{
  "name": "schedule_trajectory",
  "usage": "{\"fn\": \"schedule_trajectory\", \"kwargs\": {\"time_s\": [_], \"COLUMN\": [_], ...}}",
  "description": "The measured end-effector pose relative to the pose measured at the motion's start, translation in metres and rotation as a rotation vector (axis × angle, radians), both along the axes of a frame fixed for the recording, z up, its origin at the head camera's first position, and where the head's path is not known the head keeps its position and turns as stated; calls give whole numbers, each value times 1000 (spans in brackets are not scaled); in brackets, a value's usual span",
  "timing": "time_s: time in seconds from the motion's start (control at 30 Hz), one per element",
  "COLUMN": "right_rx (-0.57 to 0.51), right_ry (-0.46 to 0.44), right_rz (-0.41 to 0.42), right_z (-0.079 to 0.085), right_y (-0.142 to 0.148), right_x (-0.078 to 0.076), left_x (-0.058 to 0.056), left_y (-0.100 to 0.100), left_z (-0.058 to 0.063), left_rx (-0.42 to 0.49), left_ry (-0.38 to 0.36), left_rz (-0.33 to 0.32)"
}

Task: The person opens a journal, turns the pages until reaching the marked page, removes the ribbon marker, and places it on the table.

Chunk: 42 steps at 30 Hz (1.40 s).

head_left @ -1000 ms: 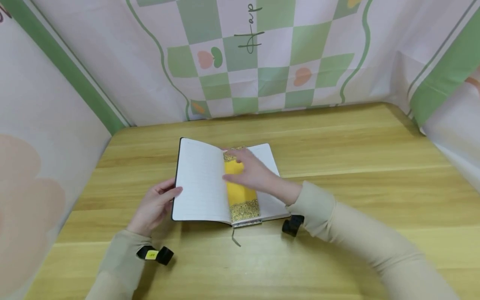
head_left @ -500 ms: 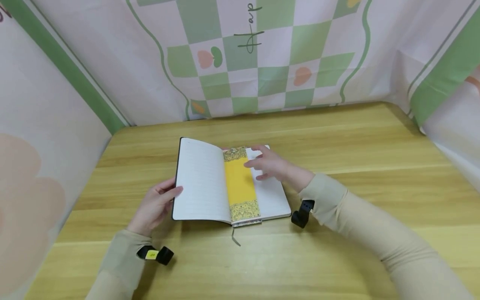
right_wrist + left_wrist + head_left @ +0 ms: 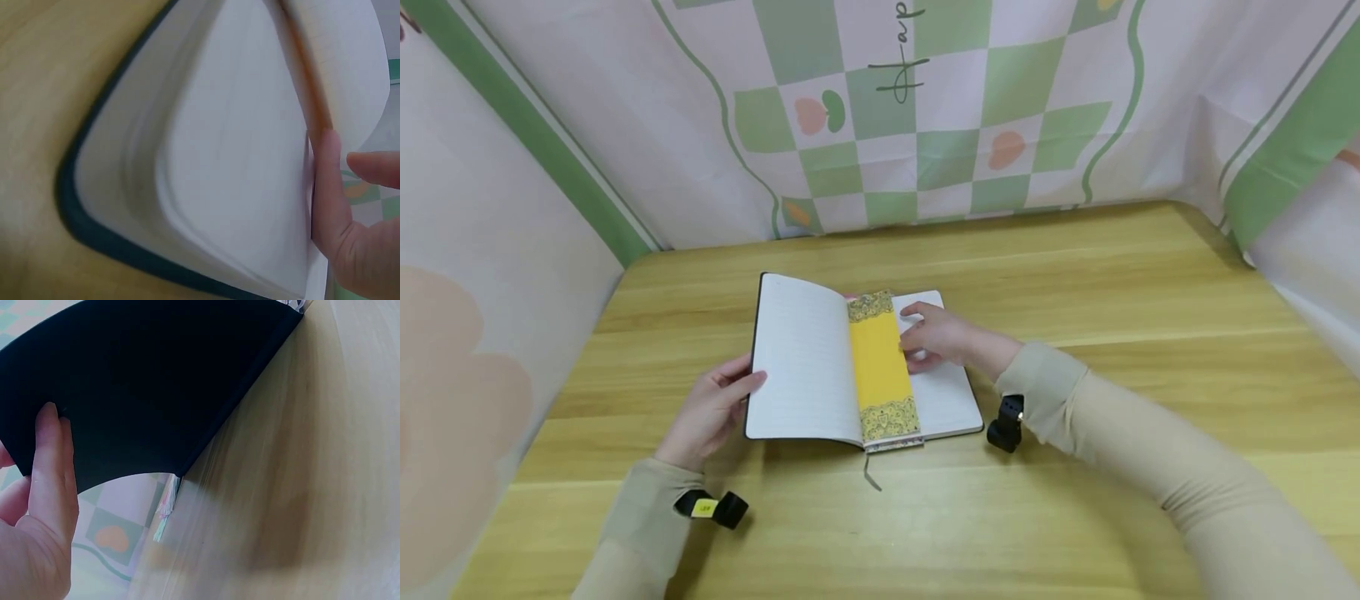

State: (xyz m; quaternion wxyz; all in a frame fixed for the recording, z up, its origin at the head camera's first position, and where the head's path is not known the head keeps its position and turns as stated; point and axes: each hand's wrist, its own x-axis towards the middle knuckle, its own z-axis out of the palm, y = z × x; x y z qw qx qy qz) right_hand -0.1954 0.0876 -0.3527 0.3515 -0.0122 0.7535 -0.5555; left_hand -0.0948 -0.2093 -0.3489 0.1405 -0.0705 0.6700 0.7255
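Note:
A notebook [image 3: 808,367] with a dark cover lies open on the wooden table, its left side raised. My left hand [image 3: 703,417] grips that side's outer edge, thumb on the page and fingers behind the cover [image 3: 156,381]. On the right-hand pages, along the fold, lies a yellow bookmark [image 3: 880,362] with patterned gold ends. My right hand [image 3: 943,337] is at the bookmark's right edge, over the white page. In the right wrist view a finger [image 3: 330,187] touches near the orange-looking strip, and the thumb [image 3: 375,169] stands apart from it.
Another patterned strip [image 3: 895,447] sticks out under the bookmark at the notebook's lower edge. A thin grey ribbon [image 3: 872,473] trails onto the table [image 3: 1075,517]. At the far end hangs a tassel [image 3: 165,506]. A checked cloth [image 3: 947,158] hangs behind the table.
My right hand has moved right, off the bookmark's upper part, then slightly down to its right edge with fingers bending in. The left hand and notebook stay in place.

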Motion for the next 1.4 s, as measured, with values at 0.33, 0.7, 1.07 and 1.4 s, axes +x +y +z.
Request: {"fn": "schedule_trajectory", "kwargs": {"time_s": [0.33, 0.7, 1.07, 1.4], "right_rx": [53, 20, 78, 157], "right_ry": [60, 155, 337, 296], "right_rz": [1, -52, -91, -77], "right_z": [-5, 3, 32, 14], "right_y": [-3, 15, 80, 127], "right_x": [2, -15, -57, -68], "left_x": [0, -1, -1, -2], "left_y": [1, 2, 0, -1], "left_z": [-1, 2, 1, -2], "left_rx": [10, 18, 13, 27], "left_ry": [6, 16, 8, 11], "left_rz": [-1, -24, -13, -13]}}
